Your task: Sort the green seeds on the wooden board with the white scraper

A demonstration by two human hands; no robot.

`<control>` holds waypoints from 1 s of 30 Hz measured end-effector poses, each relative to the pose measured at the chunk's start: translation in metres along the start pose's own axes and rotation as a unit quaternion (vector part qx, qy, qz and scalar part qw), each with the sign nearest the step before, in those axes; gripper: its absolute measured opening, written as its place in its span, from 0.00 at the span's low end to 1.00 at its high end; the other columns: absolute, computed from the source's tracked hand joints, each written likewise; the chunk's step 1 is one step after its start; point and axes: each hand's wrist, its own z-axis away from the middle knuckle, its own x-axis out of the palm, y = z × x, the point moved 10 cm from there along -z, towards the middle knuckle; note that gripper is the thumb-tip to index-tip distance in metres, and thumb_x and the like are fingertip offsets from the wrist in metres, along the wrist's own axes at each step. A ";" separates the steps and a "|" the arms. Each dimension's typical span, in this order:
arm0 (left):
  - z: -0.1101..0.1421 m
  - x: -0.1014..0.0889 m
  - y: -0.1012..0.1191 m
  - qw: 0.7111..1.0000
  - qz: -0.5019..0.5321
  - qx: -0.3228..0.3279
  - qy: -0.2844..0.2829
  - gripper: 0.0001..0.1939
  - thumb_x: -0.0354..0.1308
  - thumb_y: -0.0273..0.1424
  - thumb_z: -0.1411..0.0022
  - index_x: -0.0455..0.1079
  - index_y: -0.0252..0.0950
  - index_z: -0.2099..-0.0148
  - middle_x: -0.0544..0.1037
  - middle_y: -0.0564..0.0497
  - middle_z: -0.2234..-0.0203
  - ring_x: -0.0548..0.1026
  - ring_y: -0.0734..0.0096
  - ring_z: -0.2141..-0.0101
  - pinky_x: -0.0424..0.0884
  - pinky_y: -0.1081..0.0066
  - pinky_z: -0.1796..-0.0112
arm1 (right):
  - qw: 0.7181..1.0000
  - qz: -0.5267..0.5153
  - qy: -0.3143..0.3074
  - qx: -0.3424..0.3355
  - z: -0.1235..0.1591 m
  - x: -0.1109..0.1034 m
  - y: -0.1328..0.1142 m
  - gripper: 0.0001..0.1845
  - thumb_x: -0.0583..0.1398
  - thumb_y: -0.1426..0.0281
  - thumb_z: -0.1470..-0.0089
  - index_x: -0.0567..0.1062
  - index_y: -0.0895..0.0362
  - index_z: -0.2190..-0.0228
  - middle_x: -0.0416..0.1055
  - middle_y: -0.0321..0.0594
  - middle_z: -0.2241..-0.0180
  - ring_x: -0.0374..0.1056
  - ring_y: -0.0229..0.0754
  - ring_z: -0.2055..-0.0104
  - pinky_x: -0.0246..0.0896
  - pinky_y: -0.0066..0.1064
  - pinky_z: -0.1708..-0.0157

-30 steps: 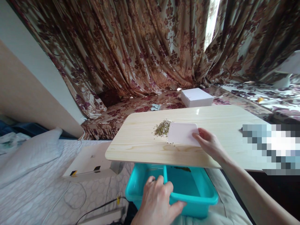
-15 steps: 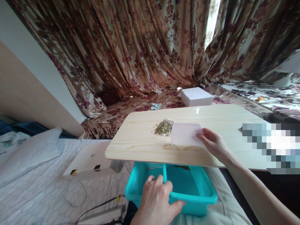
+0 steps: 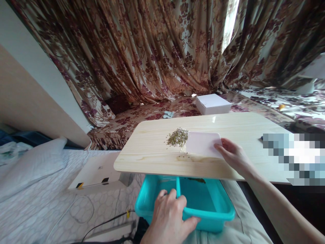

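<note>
And the white card (image 3: 203, 144) has slid a touch toward three o'clock, uncovering more of that side of the greenish pile (image 3: 177, 137), its edge right beside it on the worktop (image 3: 142, 157)! The right hand (image 3: 235, 156) has its grip closed, thumb over the card's three-o'clock end, while down at six o'clock, the left hand (image 3: 169, 213) curls its grip partly closed over the near rim of the turquoise bin (image 3: 215, 217).
</note>
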 end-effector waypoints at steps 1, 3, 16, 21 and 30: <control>0.000 0.000 0.000 1.000 0.001 0.001 0.001 0.15 0.61 0.46 0.47 0.71 0.38 0.68 0.71 0.50 0.67 0.68 0.58 0.57 0.58 0.58 0.49 | 1.000 -0.002 -0.007 0.001 0.000 0.001 0.000 0.10 0.61 0.62 0.55 0.73 0.56 0.71 0.75 0.39 0.74 0.69 0.40 0.72 0.62 0.27 0.75; 0.000 0.000 0.001 1.000 -0.001 0.002 0.000 0.15 0.61 0.46 0.47 0.71 0.38 0.68 0.71 0.50 0.67 0.68 0.58 0.58 0.59 0.58 0.50 | 1.000 -0.007 -0.018 0.003 0.001 0.003 0.000 0.11 0.61 0.61 0.55 0.74 0.55 0.71 0.76 0.39 0.73 0.69 0.40 0.72 0.62 0.27 0.74; -0.002 -0.001 0.000 1.000 -0.011 0.003 0.002 0.13 0.59 0.44 0.46 0.70 0.39 0.70 0.69 0.51 0.69 0.68 0.59 0.60 0.61 0.59 0.53 | 0.999 -0.016 -0.028 0.016 0.008 0.003 0.000 0.14 0.61 0.58 0.56 0.74 0.55 0.69 0.76 0.40 0.71 0.70 0.43 0.68 0.64 0.30 0.70; -0.001 -0.001 -0.001 1.000 -0.005 0.000 -0.004 0.13 0.59 0.44 0.46 0.70 0.39 0.69 0.70 0.51 0.69 0.68 0.59 0.60 0.60 0.59 0.52 | 1.000 -0.011 -0.020 0.015 0.009 -0.001 0.003 0.15 0.62 0.58 0.57 0.73 0.56 0.70 0.76 0.41 0.71 0.69 0.43 0.69 0.64 0.30 0.71; 0.000 -0.002 0.001 1.000 -0.009 0.000 -0.007 0.13 0.58 0.44 0.45 0.71 0.39 0.68 0.70 0.51 0.68 0.68 0.59 0.59 0.61 0.59 0.52 | 1.000 -0.008 -0.019 0.011 0.012 0.000 0.000 0.15 0.62 0.58 0.56 0.73 0.56 0.70 0.76 0.40 0.71 0.70 0.43 0.69 0.64 0.29 0.71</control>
